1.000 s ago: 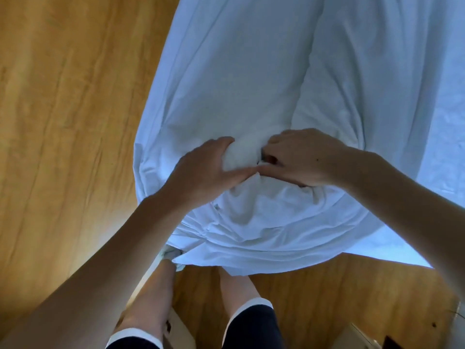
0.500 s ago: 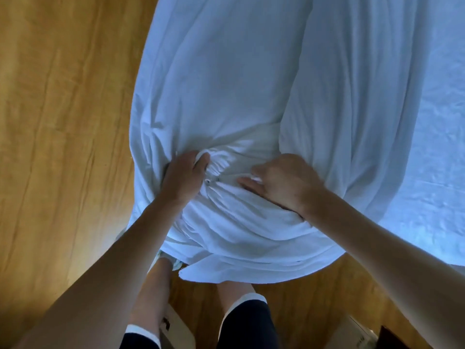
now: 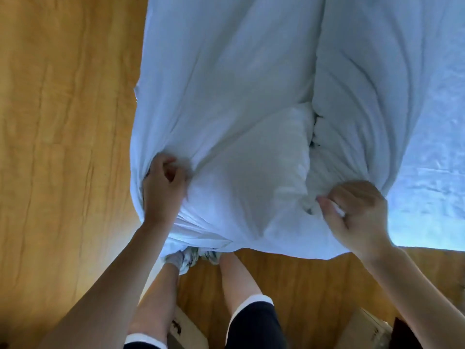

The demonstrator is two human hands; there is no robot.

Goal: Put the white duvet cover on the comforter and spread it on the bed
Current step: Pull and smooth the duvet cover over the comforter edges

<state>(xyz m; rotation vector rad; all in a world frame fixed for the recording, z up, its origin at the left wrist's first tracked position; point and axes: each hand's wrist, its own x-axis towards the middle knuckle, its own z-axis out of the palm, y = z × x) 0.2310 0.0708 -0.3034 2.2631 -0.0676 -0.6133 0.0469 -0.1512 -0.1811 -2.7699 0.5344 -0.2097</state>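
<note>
Left hand (image 3: 163,190) and right hand (image 3: 357,212) each gripping bunched cover (image 3: 226,109) over comforter (image 3: 284,157). Risk: uneven pull bunching comforter inside; hem snagging underfoot.

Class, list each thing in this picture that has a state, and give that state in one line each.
Duvet cover: bunched, hanging off the bed's end, gripped at two places.
Comforter: partly showing through a gap in the cover.
Left hand: gripping the cover's left side.
Right hand: gripping the cover's right side.
Bed: sheet wrinkled.
</note>
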